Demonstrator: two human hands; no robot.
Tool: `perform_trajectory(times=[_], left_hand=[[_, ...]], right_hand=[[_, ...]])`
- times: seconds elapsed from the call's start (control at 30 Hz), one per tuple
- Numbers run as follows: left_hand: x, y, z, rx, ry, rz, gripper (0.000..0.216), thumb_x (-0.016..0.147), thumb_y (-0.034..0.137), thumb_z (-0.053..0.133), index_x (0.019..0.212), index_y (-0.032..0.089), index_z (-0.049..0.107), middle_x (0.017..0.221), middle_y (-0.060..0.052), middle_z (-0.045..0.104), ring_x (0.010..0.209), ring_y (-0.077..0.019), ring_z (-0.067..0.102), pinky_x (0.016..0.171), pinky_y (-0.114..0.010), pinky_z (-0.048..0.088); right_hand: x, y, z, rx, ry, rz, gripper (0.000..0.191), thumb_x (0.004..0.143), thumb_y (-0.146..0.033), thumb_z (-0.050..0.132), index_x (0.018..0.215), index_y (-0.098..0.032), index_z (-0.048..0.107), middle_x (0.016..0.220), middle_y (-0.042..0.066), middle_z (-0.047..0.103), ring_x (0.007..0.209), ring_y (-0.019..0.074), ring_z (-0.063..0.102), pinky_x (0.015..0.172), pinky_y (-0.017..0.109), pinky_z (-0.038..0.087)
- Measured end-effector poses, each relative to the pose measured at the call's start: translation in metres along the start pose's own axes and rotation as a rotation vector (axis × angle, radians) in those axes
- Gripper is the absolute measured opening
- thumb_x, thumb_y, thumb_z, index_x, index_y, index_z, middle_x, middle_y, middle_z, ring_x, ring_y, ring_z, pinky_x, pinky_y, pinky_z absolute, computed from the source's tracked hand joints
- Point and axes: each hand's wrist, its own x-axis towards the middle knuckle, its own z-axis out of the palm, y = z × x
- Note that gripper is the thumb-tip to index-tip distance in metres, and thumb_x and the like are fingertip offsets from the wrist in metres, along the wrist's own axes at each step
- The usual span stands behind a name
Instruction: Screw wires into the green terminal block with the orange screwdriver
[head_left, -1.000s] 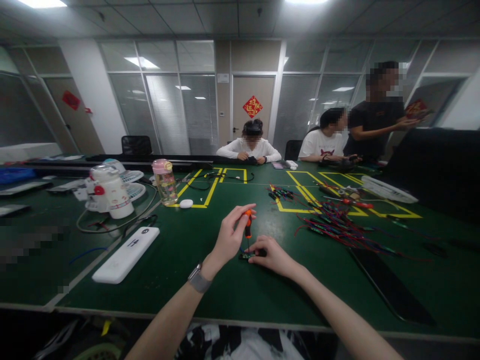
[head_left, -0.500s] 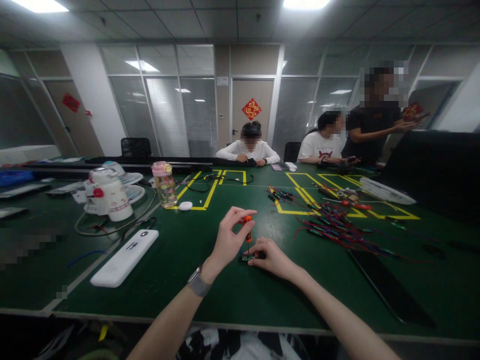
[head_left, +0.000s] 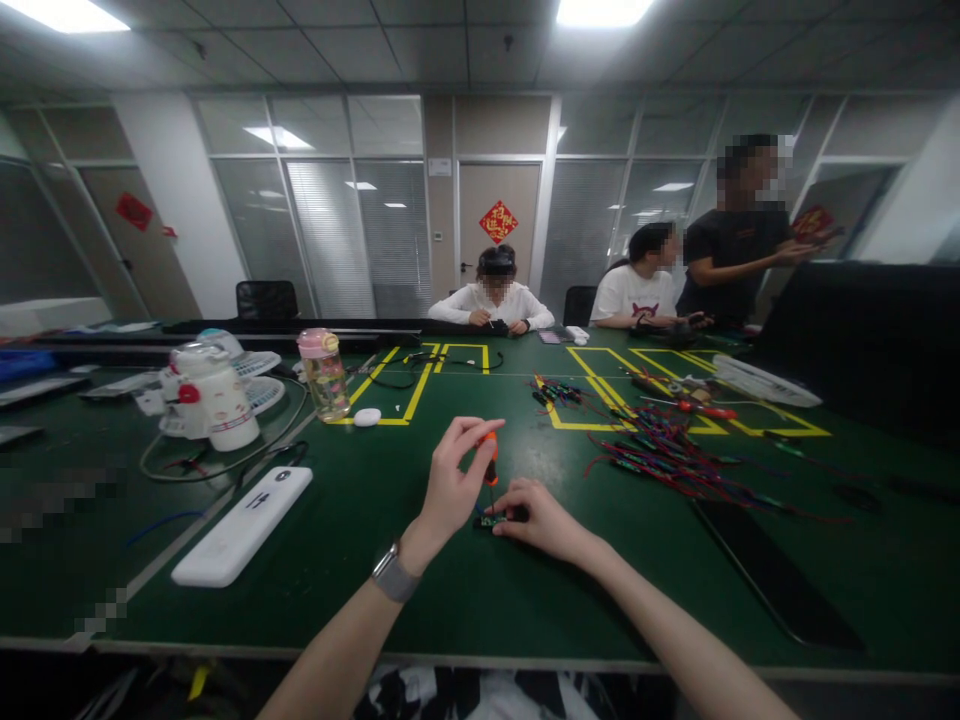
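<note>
My left hand (head_left: pixel 454 478), with a watch on its wrist, is closed around the orange handle of a small screwdriver (head_left: pixel 491 462). The screwdriver stands nearly upright, its thin shaft pointing down at a small green circuit board (head_left: pixel 487 522) on the table. Fingers of my right hand (head_left: pixel 536 515) pinch the board's right side and hold it against the tabletop. Whether the tip sits in a screw is too small to tell.
Right of my hands lies a pile of red and blue wires with small boards (head_left: pixel 667 450). A dark flat panel (head_left: pixel 772 570) is nearer me. On the left are a white power bank (head_left: pixel 244 525), a pink-lidded bottle (head_left: pixel 324 375) and a white jug (head_left: pixel 225 405). Several people are across the table.
The whole view has shifted slightly. Both hands keep nearly the same pose at the board, the screwdriver still upright in my left hand.
</note>
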Motion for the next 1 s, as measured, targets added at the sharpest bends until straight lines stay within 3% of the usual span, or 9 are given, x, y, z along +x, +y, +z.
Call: perform_trajectory(times=[0.13,0.27,0.37,0.57,0.67,0.83,1.0], left_hand=[[-0.0012,-0.0005,0.0015,-0.108,-0.107,-0.023,0.033,0.098,0.023,0.042,0.126,0.023,0.059,0.112,-0.008,0.063,0.099,-0.0177,0.062,0.086,-0.031,0.050],[-0.0006,-0.0023,0.0012,0.037,0.002,0.022,0.022,0.091,0.023,0.057,0.110,0.023,0.067,0.097,-0.004,0.061,0.087,-0.0157,0.061,0.075,-0.026,0.050],[-0.0007,-0.0019,-0.0005,0.117,0.039,0.065,0.017,0.089,0.023,0.060,0.104,0.022,0.069,0.092,-0.003,0.059,0.084,-0.0152,0.060,0.075,-0.026,0.050],[-0.0033,0.0014,0.0022,-0.050,-0.122,0.013,0.032,0.097,0.023,0.043,0.125,0.024,0.059,0.113,-0.007,0.063,0.093,-0.0162,0.065,0.082,-0.029,0.052],[-0.0029,0.0001,0.0040,-0.086,-0.078,-0.049,0.033,0.095,0.025,0.049,0.127,0.023,0.057,0.108,-0.007,0.066,0.086,-0.0165,0.067,0.079,-0.030,0.054],[-0.0003,-0.0007,0.0004,0.097,0.043,-0.004,0.019,0.085,0.027,0.065,0.103,0.022,0.069,0.086,-0.002,0.060,0.080,-0.0163,0.060,0.075,-0.029,0.051],[0.0003,0.0010,-0.0010,-0.098,-0.060,-0.069,0.032,0.097,0.028,0.045,0.123,0.023,0.062,0.109,-0.009,0.062,0.092,-0.0175,0.063,0.082,-0.031,0.053]], right_hand=[[0.0006,0.0018,0.0017,0.001,0.007,-0.009,0.019,0.074,-0.024,0.078,0.093,-0.024,0.078,0.076,0.001,0.067,0.077,0.0178,0.058,0.076,0.028,0.041],[0.0004,0.0035,0.0033,0.004,0.022,0.003,0.020,0.072,-0.022,0.079,0.092,-0.024,0.078,0.078,0.002,0.068,0.079,0.0184,0.059,0.076,0.028,0.041],[0.0005,0.0024,0.0027,-0.010,0.022,0.012,0.019,0.073,-0.019,0.077,0.092,-0.024,0.078,0.079,0.002,0.069,0.079,0.0184,0.059,0.077,0.029,0.041],[0.0011,-0.0033,-0.0002,0.013,0.011,0.024,0.018,0.073,-0.024,0.076,0.091,-0.023,0.078,0.078,0.003,0.070,0.079,0.0191,0.060,0.076,0.028,0.043],[0.0010,-0.0057,-0.0008,-0.009,0.009,0.035,0.017,0.073,-0.023,0.075,0.090,-0.022,0.078,0.076,0.003,0.070,0.080,0.0192,0.060,0.075,0.027,0.043],[0.0011,-0.0054,-0.0004,-0.041,0.000,0.025,0.018,0.075,-0.026,0.074,0.092,-0.023,0.078,0.078,0.003,0.069,0.078,0.0186,0.059,0.073,0.027,0.043],[0.0017,-0.0042,0.0002,-0.061,-0.011,0.013,0.018,0.076,-0.029,0.073,0.092,-0.023,0.078,0.079,0.003,0.069,0.079,0.0184,0.058,0.073,0.026,0.042]])
